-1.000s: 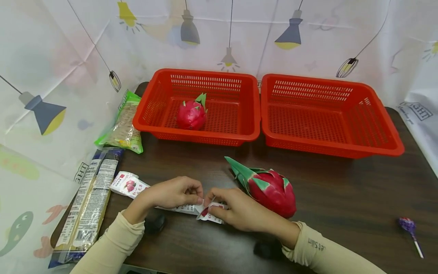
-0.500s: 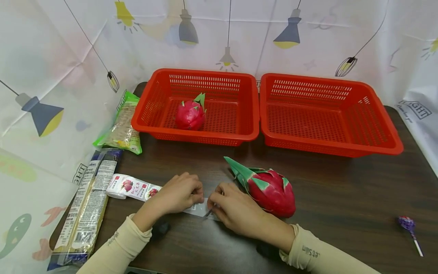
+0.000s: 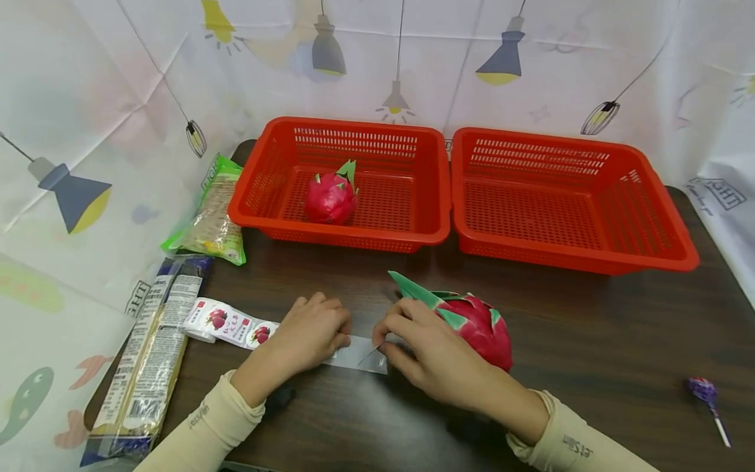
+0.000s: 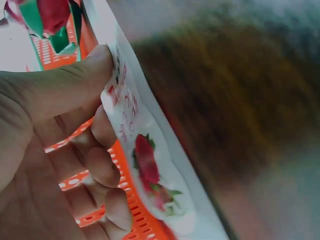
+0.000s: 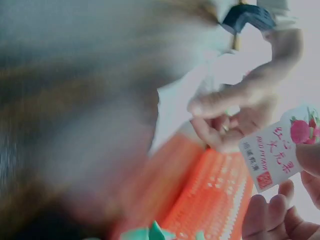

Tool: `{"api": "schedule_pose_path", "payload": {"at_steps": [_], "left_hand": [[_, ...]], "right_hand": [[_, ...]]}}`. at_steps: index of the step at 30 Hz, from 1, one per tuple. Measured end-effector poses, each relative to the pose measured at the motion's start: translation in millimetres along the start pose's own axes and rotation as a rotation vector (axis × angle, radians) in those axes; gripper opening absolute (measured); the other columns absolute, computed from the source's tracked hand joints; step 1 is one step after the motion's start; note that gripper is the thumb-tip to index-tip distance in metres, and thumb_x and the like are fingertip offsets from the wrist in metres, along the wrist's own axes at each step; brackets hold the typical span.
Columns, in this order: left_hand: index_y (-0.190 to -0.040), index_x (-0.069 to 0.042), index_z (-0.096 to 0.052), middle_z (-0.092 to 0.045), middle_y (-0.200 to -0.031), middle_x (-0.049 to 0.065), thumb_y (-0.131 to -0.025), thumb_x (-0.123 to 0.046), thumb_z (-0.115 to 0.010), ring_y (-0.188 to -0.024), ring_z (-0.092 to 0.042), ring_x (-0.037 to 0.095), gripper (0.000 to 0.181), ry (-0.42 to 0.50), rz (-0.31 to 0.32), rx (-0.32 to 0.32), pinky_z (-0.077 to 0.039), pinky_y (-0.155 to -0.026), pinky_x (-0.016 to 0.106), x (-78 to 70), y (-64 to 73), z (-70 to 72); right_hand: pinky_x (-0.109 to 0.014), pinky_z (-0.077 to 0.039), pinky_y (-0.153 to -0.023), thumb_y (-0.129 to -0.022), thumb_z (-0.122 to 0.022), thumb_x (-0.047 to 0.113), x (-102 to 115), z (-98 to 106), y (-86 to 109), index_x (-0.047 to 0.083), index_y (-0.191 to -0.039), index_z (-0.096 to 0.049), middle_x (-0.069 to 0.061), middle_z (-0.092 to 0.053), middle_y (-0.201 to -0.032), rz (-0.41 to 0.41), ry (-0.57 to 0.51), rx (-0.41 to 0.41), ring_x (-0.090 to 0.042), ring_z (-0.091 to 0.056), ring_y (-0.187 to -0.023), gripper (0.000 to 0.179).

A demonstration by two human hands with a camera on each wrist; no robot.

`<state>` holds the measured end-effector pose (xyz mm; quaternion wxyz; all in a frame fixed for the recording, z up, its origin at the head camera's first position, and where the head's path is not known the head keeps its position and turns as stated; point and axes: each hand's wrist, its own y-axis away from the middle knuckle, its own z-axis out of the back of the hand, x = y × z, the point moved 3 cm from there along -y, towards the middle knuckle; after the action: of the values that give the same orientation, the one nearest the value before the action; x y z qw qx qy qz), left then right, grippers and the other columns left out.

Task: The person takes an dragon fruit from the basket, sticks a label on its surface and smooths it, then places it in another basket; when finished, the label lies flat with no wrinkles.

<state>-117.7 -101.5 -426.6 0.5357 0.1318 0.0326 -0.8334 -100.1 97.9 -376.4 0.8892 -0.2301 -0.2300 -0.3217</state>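
My left hand [image 3: 312, 331] pinches a strip of dragon fruit stickers [image 3: 232, 324] between thumb and fingers. Its roll end lies to the left, and bare backing [image 3: 354, 354] sticks out past the fingertips on the right. In the left wrist view the strip [image 4: 150, 155] runs on edge beside the thumb. Between the thumb and fingers of my right hand [image 3: 433, 354] is a single peeled sticker [image 5: 270, 155], printed with red characters and a fruit. A whole dragon fruit [image 3: 483, 331] with green leaf tips lies just behind that hand, partly hidden by it.
Two red baskets [image 3: 354, 237] stand side by side at the back; the left one bears another dragon fruit [image 3: 330, 200]. A green-edged food bag [image 3: 206, 216] and a long noodle packet [image 3: 147, 367] lie at left. A lollipop [image 3: 704, 396] is at far right.
The sticker has come away from the strip, leaving bare backing. My right hand has drawn slightly rightward with it, while the left hand still holds the strip, whose roll end shifted a little left.
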Motion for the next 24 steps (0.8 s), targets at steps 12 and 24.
{"api": "schedule_pose_path", "payload": {"at_steps": [12, 24], "left_hand": [[-0.076, -0.02, -0.073, -0.064, -0.077, -0.004, -0.089, -0.025, -0.076, -0.08, -0.061, 0.022, 0.014, -0.077, -0.095, -0.042, -0.04, -0.067, 0.035, -9.2, -0.2, 10.3], [-0.105, -0.012, -0.069, -0.069, -0.094, -0.004, -0.09, -0.029, -0.079, -0.086, -0.064, 0.007, 0.025, 0.366, -0.6, -0.595, -0.054, -0.079, 0.013, -104.4, 20.9, 84.8]], "right_hand": [[-0.014, -0.039, -0.058, -0.084, -0.076, -0.006, -7, 66, 26.4, 0.02, -0.101, -0.067, 0.012, -0.065, -0.093, 0.034, -0.078, -0.262, 0.0, -0.047, -0.078, 0.033], [-0.016, -0.042, -0.06, -0.086, -0.08, 0.007, 14, 84, 58.2, 0.017, -0.106, -0.07, 0.008, -0.063, -0.092, 0.091, -0.162, -0.342, 0.001, -0.051, -0.077, 0.024]]}}
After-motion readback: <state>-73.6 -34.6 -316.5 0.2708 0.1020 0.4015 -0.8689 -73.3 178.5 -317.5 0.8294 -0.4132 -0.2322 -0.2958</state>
